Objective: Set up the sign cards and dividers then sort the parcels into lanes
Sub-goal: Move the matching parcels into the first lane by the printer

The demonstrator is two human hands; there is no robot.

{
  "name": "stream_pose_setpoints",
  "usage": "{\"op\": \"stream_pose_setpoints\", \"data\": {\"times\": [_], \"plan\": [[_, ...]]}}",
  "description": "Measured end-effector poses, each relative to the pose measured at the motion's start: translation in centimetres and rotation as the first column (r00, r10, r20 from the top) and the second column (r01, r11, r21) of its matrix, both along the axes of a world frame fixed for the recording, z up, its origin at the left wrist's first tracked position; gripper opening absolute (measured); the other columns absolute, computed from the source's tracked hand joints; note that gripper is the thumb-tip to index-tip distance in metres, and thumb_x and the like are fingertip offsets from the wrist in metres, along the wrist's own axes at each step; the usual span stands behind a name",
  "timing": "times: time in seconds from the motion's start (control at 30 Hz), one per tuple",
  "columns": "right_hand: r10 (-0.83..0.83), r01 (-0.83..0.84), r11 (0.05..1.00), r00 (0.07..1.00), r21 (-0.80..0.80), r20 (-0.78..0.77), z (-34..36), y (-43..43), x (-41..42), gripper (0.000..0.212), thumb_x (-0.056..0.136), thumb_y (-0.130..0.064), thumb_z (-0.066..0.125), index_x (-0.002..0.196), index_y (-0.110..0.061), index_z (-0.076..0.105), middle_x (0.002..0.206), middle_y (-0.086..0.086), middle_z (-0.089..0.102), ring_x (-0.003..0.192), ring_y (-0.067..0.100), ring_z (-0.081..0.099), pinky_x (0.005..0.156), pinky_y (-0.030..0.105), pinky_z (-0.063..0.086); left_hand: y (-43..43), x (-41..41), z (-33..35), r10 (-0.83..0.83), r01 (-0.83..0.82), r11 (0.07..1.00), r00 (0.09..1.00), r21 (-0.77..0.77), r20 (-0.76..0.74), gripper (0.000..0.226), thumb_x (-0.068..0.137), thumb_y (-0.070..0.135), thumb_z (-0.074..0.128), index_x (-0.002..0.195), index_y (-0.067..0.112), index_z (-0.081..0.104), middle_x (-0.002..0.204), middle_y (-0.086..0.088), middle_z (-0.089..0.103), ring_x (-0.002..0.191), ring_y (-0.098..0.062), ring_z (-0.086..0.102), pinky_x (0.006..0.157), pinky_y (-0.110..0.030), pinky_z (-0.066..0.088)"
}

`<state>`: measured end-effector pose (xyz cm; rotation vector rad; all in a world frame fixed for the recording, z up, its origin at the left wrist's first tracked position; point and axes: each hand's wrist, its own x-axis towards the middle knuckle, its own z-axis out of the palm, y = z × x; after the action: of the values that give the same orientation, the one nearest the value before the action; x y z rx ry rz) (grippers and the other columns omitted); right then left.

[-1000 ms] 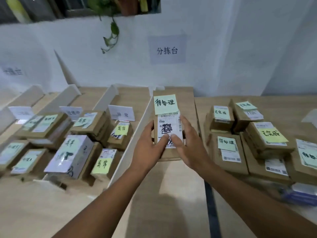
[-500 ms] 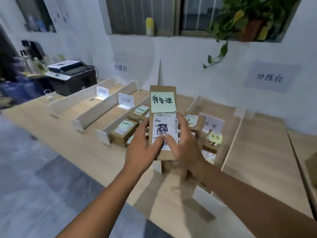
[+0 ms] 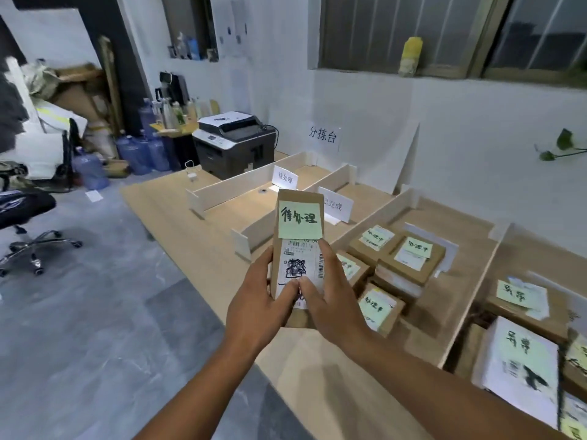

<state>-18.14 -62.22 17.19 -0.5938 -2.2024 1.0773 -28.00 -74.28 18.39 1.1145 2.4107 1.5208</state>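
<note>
A: Parcel, where's it at?
B: Brown carton parcel [image 3: 296, 198] held up in both grips, over the worktop's [image 3: 190, 223] near edge, long side pointing away from the person. Handwritten green sticky note [image 3: 300, 220] on the far half. White shipping label [image 3: 298, 265] below it, w/ a black scribble over part.
A: Grips?
B: L grip [image 3: 259, 301] clamped on the parcel's left side, thumb on the label. R grip [image 3: 332, 296] clamped on the right side, thumb on the label too, forefinger up along the edge. Thumb tips touch.
A: Lanes?
B: White dividers [image 3: 228, 188] run from near edge twd the back wall. Leftmost lane has the 待处理 sign card [image 3: 285, 177]. Next lane's second sign card [image 3: 338, 206] is partly hidden behind the parcel. Lane right of that: stacked cartons [image 3: 413, 258] w/ green notes. Far-right lane: 异常 cartons [image 3: 521, 296].
A: Else?
B: Printer [image 3: 235, 141] at the worktop's far-left corner; wall sign [image 3: 322, 134] reading 分拣台 above the lanes.
</note>
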Motion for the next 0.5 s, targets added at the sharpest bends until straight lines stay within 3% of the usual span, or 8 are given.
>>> {"op": "stream_pose_setpoints", "data": {"times": [0.1, 0.23, 0.5], "plan": [[0.039, -0.038, 0.998, 0.999, -0.042, 0.017, -0.7, 1.2, -7.8, 0.069, 0.100, -0.045, 0.046, 0.155, -0.051, 0.005, 0.152, -0.013, 0.037, 0.130, 0.007, 0.050, 0.099, 0.042, 0.056, 1.0, -7.3, -0.1, 0.026, -0.027, 0.999, 1.000, -0.043, -0.006, 0.055, 0.085, 0.074, 0.053, 0.129, 0.079, 0.021, 0.139, 0.033, 0.051, 0.110, 0.000, 0.062, 0.084, -0.040, 0.061], [0.059, -0.059, 0.996, 0.998, -0.064, -0.008, -0.8, 3.1, -16.2, 0.068, 0.103, -0.039, 0.050, 0.156, -0.045, 0.008, 0.152, -0.010, 0.036, 0.129, 0.011, 0.052, 0.096, 0.043, 0.057, 2.8, -15.8, 0.1, 0.031, -0.031, 0.995, 1.000, -0.093, -0.005, 0.064, 0.084, 0.076, 0.051, 0.142, 0.065, 0.026, 0.143, 0.029, 0.050, 0.112, -0.003, 0.063, 0.086, -0.040, 0.061], [0.069, -0.067, 0.996, 0.997, -0.053, 0.032, -0.3, 5.5, -28.7, 0.067, 0.098, -0.052, 0.046, 0.151, -0.053, 0.006, 0.151, -0.014, 0.036, 0.127, 0.005, 0.052, 0.092, 0.025, 0.057, 5.1, -28.4, -0.1, 0.037, -0.033, 0.996, 0.998, -0.078, 0.044, 0.070, 0.082, 0.080, 0.049, 0.145, 0.060, 0.027, 0.142, 0.032, 0.049, 0.112, -0.002, 0.062, 0.087, -0.038, 0.061]]}}
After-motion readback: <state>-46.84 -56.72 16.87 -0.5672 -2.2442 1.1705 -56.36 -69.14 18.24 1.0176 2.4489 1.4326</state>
